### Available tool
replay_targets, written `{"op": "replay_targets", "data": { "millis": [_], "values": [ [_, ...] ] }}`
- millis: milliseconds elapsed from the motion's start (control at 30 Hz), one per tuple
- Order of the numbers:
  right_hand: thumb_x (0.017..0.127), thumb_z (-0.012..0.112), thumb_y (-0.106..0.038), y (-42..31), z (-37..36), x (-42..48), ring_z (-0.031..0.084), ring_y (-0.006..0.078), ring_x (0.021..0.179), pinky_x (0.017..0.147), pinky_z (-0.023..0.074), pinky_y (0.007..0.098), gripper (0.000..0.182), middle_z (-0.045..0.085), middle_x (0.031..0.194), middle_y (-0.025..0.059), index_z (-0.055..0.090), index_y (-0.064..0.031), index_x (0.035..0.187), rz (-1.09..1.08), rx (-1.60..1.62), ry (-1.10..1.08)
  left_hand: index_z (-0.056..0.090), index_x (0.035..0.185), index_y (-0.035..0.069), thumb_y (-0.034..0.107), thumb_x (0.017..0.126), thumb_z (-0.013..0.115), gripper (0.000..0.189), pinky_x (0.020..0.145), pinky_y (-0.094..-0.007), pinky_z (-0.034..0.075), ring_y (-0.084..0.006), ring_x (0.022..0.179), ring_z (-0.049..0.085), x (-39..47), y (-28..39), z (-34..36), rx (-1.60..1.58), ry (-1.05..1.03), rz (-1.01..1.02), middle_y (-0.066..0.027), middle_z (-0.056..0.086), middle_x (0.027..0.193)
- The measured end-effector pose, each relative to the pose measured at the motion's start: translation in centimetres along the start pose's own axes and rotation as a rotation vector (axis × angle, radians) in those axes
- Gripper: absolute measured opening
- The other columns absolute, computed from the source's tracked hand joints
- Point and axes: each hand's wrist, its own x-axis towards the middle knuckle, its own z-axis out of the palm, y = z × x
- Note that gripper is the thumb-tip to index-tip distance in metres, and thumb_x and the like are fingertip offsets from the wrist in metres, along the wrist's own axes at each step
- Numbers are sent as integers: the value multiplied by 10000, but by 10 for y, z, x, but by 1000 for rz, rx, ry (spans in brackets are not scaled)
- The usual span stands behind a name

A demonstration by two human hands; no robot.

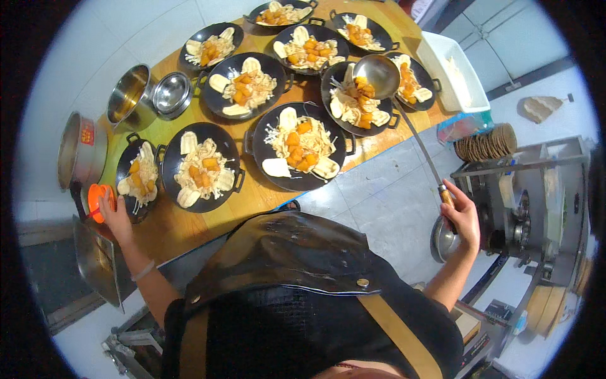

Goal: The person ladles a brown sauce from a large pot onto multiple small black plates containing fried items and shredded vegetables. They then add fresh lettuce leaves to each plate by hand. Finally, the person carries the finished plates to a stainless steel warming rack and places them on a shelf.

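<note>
My right hand [461,215] grips the wooden handle of a long metal ladle [419,137]. The ladle's bowl [378,73] is tilted over a black two-handled wok [331,87], with orange chunks at its lip and below it. In that wok lie enoki mushrooms, pale strips and pale oblong slices. Far to the left, my left hand [116,218] has its fingers over the rim of an orange plastic bowl [96,203]. Beside that hand stands another filled wok [124,163]. Nearer the table's front edge sits a large filled wok [260,142].
Several more filled woks [213,102] crowd the wooden table [218,222]. At left stand a steel pot [116,102], metal bowls [173,94] and a handled saucepan [92,156]. A white tub [433,71] sits at the right end. Past the floor [374,189] is a shelving rack [535,161].
</note>
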Motion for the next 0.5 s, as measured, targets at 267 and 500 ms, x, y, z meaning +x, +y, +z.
{"op": "replay_targets", "data": {
  "millis": [267, 500],
  "values": [
    [722, 615, -50, 27, 0, -1, 404, 43, 460, 404, 333, 184, 520, 485, 621, -9, 451, -91, 1214, 10, -12, 45, 454, 1178, 76, 170, 805, 535, 393, 993, -341, 220, -269, 1234, 242, 12, 20, 4, -60, 18, -22, -175, 265, 1324],
    [742, 566, -51, 20, 5, 3, 391, 38, 463, 398, 315, 184, 510, 476, 628, -22, 427, -87, 1232, 23, -69, 69, 456, 1170, 70, 181, 795, 548, 401, 1001, -363, 204, -284, 1230, 242, 8, -3, 4, -115, 12, -20, -176, 268, 1320]
  ]
}}
